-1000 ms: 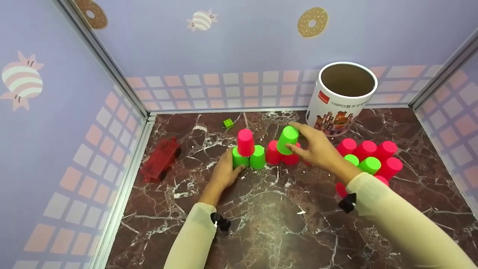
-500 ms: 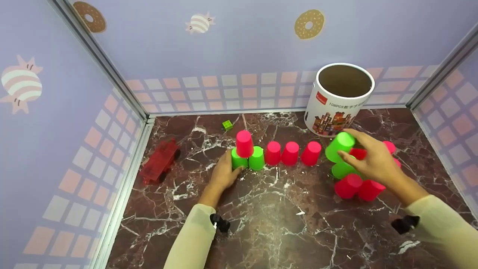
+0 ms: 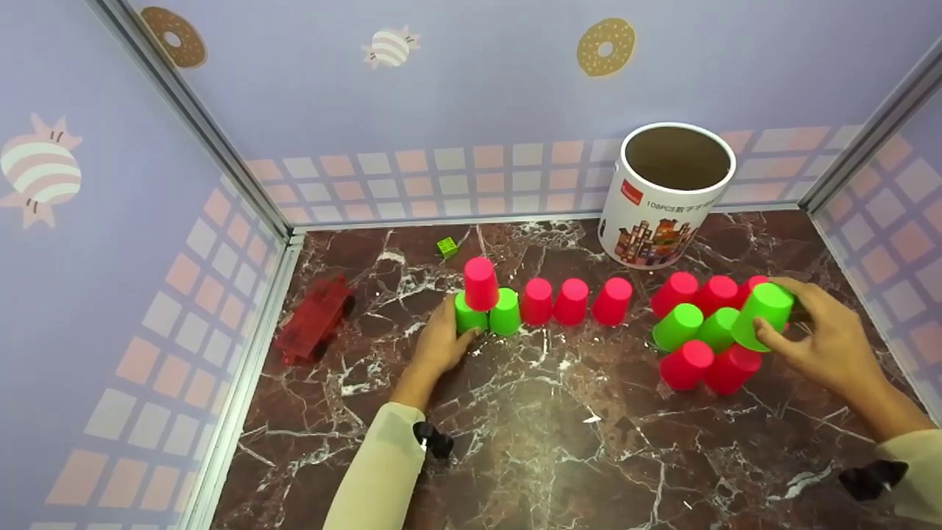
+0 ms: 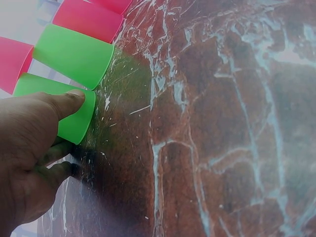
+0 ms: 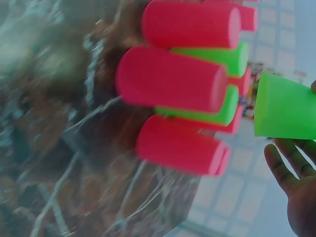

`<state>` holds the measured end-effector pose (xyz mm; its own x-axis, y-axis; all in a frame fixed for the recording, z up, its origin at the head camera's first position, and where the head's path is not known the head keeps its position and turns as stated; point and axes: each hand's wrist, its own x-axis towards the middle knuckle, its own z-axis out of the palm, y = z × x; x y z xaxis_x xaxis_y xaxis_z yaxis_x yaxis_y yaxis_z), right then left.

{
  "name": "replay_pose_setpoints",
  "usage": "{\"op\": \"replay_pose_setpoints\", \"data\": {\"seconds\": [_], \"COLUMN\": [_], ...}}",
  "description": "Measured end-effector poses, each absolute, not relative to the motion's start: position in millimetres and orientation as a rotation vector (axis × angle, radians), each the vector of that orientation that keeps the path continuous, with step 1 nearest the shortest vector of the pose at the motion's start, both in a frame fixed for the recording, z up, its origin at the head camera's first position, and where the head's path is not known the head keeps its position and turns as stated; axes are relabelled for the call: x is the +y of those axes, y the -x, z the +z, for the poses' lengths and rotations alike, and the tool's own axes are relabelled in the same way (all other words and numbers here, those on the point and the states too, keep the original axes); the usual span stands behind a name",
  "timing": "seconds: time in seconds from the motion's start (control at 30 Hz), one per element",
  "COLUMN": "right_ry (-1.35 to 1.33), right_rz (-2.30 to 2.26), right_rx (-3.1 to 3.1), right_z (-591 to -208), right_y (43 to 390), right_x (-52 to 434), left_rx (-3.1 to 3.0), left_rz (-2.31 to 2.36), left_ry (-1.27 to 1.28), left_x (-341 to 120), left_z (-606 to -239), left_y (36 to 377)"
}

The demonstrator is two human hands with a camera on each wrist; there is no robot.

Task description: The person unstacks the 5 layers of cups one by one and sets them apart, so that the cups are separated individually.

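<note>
Two hands at the stacking cups on the bench (image 3: 530, 412)
Right hand (image 3: 828, 342) grips a lifted green cup (image 3: 763, 315) above the cup cluster (image 3: 699, 335); left hand (image 3: 438, 346), fingers loosely curved, touches the bottom green cup (image 3: 469, 318).

One cup (image 3: 480, 283) is stacked on two cups (image 3: 487, 314); three cups (image 3: 572, 301) are lined up to their right, with the canister (image 3: 668, 196) behind.
</note>
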<state>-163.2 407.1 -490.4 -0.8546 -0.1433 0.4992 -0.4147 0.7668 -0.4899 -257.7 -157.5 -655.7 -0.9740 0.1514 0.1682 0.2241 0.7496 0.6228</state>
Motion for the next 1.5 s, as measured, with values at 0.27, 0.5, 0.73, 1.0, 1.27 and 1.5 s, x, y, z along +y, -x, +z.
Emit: {"op": "replay_pose_setpoints", "data": {"seconds": [0.27, 0.5, 0.73, 1.0, 1.27, 1.5], "right_ry": [-0.275, -0.218, -0.179, -0.179, -0.263, -0.346], "right_rz": [0.851, 0.878, 0.898, 0.875, 0.883, 0.797], "right_rx": [-2.525, -2.579, -2.710, -2.709, -2.567, -2.413], "right_z": [-523.5, -554.3, -571.9, -575.6, -569.8, -537.6], "right_y": [146.4, 133.1, 125.2, 124.2, 125.0, 145.9], "right_x": [444.1, 452.4, 458.1, 458.3, 451.9, 421.9], "left_rx": [-2.847, -2.848, -2.859, -2.853, -2.872, -2.861], "left_rz": [-1.035, -1.041, -1.017, -1.005, -1.015, -1.020], "left_ry": [0.289, 0.296, 0.303, 0.299, 0.318, 0.314], "left_x": [-157.2, -158.2, -158.2, -157.6, -158.6, -159.2], "left_z": [-655.6, -656.4, -657.4, -652.7, -654.9, -657.7], "left_y": [254.8, 254.4, 255.8, 253.3, 257.7, 258.4]}}
